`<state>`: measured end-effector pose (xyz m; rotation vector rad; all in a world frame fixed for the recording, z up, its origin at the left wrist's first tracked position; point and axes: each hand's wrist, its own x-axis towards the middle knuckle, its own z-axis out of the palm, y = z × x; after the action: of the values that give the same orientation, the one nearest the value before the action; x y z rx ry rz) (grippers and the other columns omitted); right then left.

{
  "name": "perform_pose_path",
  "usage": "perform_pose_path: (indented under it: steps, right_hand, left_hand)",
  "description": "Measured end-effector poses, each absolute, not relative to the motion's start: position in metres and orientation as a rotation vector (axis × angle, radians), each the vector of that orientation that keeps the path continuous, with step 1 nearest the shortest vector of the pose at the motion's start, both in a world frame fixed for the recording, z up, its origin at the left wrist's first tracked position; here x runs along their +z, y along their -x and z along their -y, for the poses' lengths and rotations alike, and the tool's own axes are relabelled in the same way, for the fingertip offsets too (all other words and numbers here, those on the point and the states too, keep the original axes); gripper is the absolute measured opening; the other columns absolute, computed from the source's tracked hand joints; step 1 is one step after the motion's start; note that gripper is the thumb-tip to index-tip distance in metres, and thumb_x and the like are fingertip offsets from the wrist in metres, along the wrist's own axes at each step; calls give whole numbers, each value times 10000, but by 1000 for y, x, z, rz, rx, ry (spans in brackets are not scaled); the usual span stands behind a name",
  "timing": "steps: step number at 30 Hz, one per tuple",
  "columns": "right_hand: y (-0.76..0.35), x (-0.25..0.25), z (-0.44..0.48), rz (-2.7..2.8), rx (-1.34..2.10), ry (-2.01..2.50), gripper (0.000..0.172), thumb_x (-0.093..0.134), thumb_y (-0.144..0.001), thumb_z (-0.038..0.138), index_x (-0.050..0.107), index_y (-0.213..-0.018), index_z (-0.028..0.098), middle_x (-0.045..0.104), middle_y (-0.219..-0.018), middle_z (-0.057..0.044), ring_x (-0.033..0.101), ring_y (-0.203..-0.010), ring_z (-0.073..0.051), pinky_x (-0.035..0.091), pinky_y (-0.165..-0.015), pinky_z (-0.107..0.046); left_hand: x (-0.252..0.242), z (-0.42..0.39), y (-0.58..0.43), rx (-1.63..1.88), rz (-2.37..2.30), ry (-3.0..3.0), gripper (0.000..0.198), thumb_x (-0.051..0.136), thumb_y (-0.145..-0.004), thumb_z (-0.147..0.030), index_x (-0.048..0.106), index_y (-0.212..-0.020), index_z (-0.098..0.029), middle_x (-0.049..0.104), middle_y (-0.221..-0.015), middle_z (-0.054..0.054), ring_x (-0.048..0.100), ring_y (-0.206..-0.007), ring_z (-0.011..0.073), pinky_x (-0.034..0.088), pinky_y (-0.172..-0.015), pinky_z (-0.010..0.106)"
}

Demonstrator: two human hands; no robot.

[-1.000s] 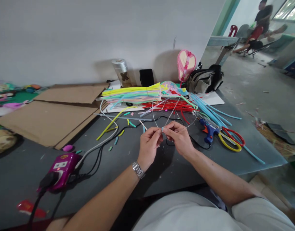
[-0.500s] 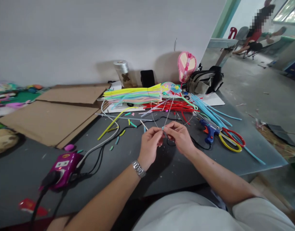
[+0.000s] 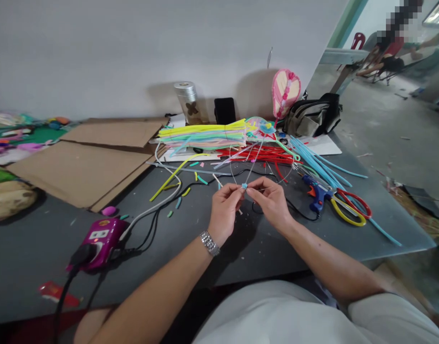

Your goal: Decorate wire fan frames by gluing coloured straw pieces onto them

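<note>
Head view: above the dark grey tabletop (image 3: 194, 217), the left hand (image 3: 223, 210) and the right hand (image 3: 270, 203) come together, each with thumb and forefinger pinched on a small light-blue fuzzy piece (image 3: 244, 186). That piece is right at the fingertips, between the two hands; exactly how each fingertip meets it is too small to tell. A thin, pale straight stem (image 3: 255, 160) slants from the piece away from the person, and finer curved wires (image 3: 230, 160) arc out to either side.

A silver link-band watch (image 3: 209, 242) circles the left wrist. Short green, yellow and teal fuzzy offcuts (image 3: 186, 191) lie just beyond the left hand. Near the right hand, a blue glue gun with an orange trigger (image 3: 320, 193) lies beside scissors with red and yellow handles (image 3: 348, 205).

Farther back are red fuzzy stems (image 3: 262, 153) and a bundle of yellow and pastel fuzzy stems (image 3: 205, 131). Well to the left sit a purple power strip (image 3: 106, 241) and brown cardboard sheets (image 3: 69, 167).
</note>
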<state>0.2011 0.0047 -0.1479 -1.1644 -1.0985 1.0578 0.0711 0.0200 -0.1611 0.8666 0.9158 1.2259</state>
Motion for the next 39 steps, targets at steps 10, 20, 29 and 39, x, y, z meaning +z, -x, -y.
perform_pose_path:
  steps: [10, 20, 29, 39]
  right_hand:
    - [-200, -150, -6, 1094, 965, 1238, 199, 749, -755, 387, 668, -748, 206, 629, -642, 16, 528, -559, -114, 430, -542, -264]
    - [-200, -152, -7, 1079, 981, 1223, 189, 745, -752, 366, 658, -737, 199, 601, -624, 28, 496, -545, -100, 421, -550, -261]
    - [-196, -152, -6, 1066, 1011, 1200, 254, 764, -756, 430, 656, -767, 200, 632, -685, 11, 540, -599, -121, 432, -563, -261]
    - [-198, -154, -7, 1057, 995, 1120, 273, 824, -711, 421, 690, -792, 198, 700, -752, -9, 608, -671, -139, 498, -660, -280]
  left_hand:
    - [-154, -16, -74, 1116, -892, -798, 245, 771, -688, -370, 636, -640, -172, 554, -576, -31, 427, -480, 66, 282, -457, 203]
    - [-155, -18, -73, 1074, -921, -816, 179, 715, -694, -319, 627, -639, -174, 557, -574, -31, 418, -462, 63, 257, -443, 202]
    - [-163, -17, -75, 1196, -958, -872, 220, 725, -760, -384, 660, -702, -181, 534, -554, -42, 434, -488, 83, 274, -452, 202]
    - [-166, -14, -74, 1222, -1043, -1020, 285, 719, -808, -453, 723, -780, -169, 583, -616, -23, 509, -574, 109, 362, -502, 207]
